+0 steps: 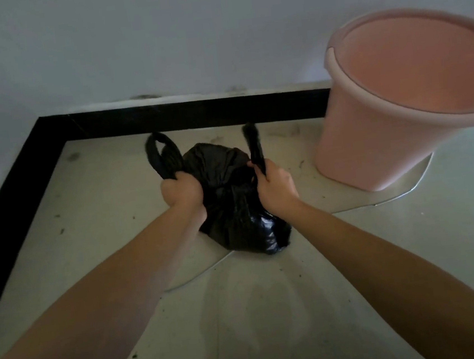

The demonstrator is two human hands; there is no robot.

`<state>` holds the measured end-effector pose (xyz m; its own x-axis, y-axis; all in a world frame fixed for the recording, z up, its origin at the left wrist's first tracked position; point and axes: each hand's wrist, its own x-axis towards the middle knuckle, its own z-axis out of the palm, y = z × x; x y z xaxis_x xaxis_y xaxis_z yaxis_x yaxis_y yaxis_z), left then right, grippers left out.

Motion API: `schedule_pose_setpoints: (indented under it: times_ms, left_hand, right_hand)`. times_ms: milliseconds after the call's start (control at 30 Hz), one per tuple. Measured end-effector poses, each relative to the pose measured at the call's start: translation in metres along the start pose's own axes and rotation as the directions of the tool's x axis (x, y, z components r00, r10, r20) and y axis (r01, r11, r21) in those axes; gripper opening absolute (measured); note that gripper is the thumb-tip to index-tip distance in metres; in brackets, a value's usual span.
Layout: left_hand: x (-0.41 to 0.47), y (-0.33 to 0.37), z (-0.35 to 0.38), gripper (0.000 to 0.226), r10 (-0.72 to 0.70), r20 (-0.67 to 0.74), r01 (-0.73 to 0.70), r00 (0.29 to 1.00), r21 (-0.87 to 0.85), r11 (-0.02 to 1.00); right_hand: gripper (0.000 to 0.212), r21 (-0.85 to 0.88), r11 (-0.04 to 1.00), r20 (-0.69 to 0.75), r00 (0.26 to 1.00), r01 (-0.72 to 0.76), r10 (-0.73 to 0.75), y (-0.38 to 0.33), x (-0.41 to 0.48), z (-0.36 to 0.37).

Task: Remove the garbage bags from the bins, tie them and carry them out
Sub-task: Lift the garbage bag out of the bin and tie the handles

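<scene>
Two bare forearms [109, 280] stretched in from the bottom corners of the frame. The left hand [180, 189] had its fingers clenched round one handle of the black garbage bag [233, 214], and the right hand [276, 185] gripped the other (both handles stuck up past the fists). The bag sat on the pale floor [272, 307] at centre frame, apart from the pink bin [371, 136] at upper right.

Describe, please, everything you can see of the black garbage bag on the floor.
The black garbage bag is thin, glossy, crinkled plastic, filled into a rounded lump and sitting on the pale tiled floor, left of and apart from the pink bin. Its top is gathered. The left hand and right hand each grip one handle loop, held apart.
</scene>
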<state>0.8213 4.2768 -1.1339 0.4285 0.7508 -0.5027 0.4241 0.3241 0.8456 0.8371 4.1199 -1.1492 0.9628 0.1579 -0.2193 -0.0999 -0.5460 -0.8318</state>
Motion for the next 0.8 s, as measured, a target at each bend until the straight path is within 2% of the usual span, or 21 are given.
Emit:
schedule_pose_setpoints:
  times_ms: [100, 200, 300, 367, 467, 567, 600, 667, 733, 800]
  left_hand:
    - [0.016, -0.002, -0.014, 0.036, -0.001, 0.008, -0.001, 1.0, 0.157, 0.988]
    - [0.021, -0.001, -0.021, 0.035, 0.052, 0.035, -0.059, 0.998, 0.229, 0.972]
    - [0.014, 0.002, -0.014, 0.033, 0.117, 0.086, -0.132, 0.989, 0.199, 0.971]
    - [0.002, 0.007, -0.006, 0.032, 0.161, 0.156, -0.183, 0.975, 0.139, 0.973]
    - [-0.02, 0.008, -0.003, 0.041, 0.303, 0.257, -0.34, 0.918, 0.114, 0.934]
    - [-0.034, 0.008, 0.0, 0.045, 0.5, 0.32, -0.551, 0.805, 0.089, 0.83]
    - [-0.037, 0.01, 0.001, 0.046, 0.536, 0.342, -0.588, 0.771, 0.061, 0.807]
    - [-0.04, 0.014, 0.005, 0.054, 0.579, 0.387, -0.63, 0.717, 0.006, 0.776]
    - [-0.038, 0.015, 0.01, 0.055, 0.577, 0.398, -0.619, 0.713, -0.029, 0.785]
    - [-0.031, 0.014, 0.015, 0.027, 0.562, 0.339, -0.595, 0.755, -0.009, 0.804]
  right_hand:
    - [0.028, -0.101, 0.994, -0.072, 0.996, -0.053, 0.045, 0.014, -0.002, 0.0]
    - [0.031, -0.043, 0.995, -0.157, 0.984, -0.095, 0.087, 0.016, 0.0, -0.009]
    - [0.032, 0.189, 0.967, -0.174, 0.964, -0.17, 0.203, 0.014, 0.006, -0.018]
    - [0.034, 0.405, 0.893, -0.159, 0.947, -0.196, 0.28, 0.013, 0.009, -0.026]
    - [0.026, 0.558, 0.825, -0.115, 0.977, -0.084, 0.178, 0.001, 0.005, -0.039]
    - [0.018, 0.715, 0.697, 0.019, 0.997, -0.061, 0.068, -0.012, 0.002, -0.051]
    - [0.016, 0.711, 0.701, 0.013, 0.998, -0.051, 0.059, -0.013, 0.005, -0.054]
    - [0.012, 0.63, 0.777, -0.073, 0.995, -0.01, 0.072, -0.014, 0.01, -0.059]
    - [0.013, 0.504, 0.863, -0.173, 0.983, 0.03, 0.067, -0.015, 0.015, -0.061]
    - [0.021, 0.457, 0.887, -0.221, 0.975, 0.067, 0.041, -0.016, 0.018, -0.061]
